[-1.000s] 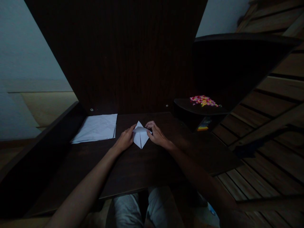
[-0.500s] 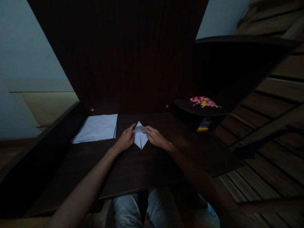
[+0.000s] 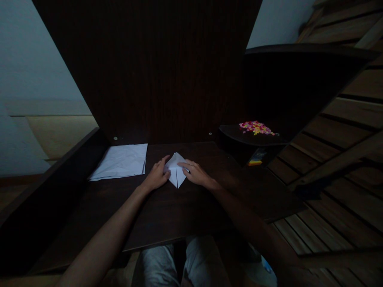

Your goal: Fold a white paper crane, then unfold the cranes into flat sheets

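Note:
A small white folded paper lies on the dark desk in front of me, kite-shaped, with a slit down the middle of its lower half. My left hand grips its left edge, thumb on the paper and index finger stretched along the upper left side. From the other side, my right hand holds the right edge, its fingers lying over the paper's upper right and the thumb lower down. The undersides of the fingers are hidden.
Left of my hands lies a stack of white sheets. A corner shelf on the right bears a heap of small colourful pieces, with a yellow item beneath it. Dark panels border the desk at the back and left.
The raised flap in the paper's upper part has opened out wider and lies flatter. My left hand has shifted slightly left, and the right fingers remain on the paper.

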The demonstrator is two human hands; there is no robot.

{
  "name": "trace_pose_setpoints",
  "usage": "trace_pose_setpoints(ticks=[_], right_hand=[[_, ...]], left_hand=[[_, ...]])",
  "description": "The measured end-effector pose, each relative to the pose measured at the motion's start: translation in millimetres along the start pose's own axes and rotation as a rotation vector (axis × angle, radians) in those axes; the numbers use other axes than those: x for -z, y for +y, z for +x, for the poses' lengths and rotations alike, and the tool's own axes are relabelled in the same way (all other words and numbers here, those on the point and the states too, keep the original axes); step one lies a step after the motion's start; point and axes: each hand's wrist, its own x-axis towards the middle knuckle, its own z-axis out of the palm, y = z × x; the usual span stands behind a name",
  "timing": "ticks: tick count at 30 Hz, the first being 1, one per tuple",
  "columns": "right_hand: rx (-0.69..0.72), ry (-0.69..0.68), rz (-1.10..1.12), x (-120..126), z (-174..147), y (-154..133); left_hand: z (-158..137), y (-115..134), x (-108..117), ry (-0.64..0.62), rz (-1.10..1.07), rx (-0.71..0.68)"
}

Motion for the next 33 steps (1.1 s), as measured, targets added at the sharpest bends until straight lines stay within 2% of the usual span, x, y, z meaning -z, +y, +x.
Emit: trace_pose_setpoints(ticks=[15, 23, 33], right_hand=[[-0.059, -0.011, 0.091, -0.8, 2.7, -1.5], [-0.078, -0.023, 0.119, 2.4, 3.5, -6.1], [-0.104, -0.060, 0.121, 5.4, 5.2, -10.5]], left_hand=[[0.4, -0.4, 0.2, 0.009, -0.083, -0.007], [-2.8, 0.4, -4.8, -0.013, 0.072, -0.099], [-3.7, 6.2, -3.0, -0.066, 0.154, -0.123]])
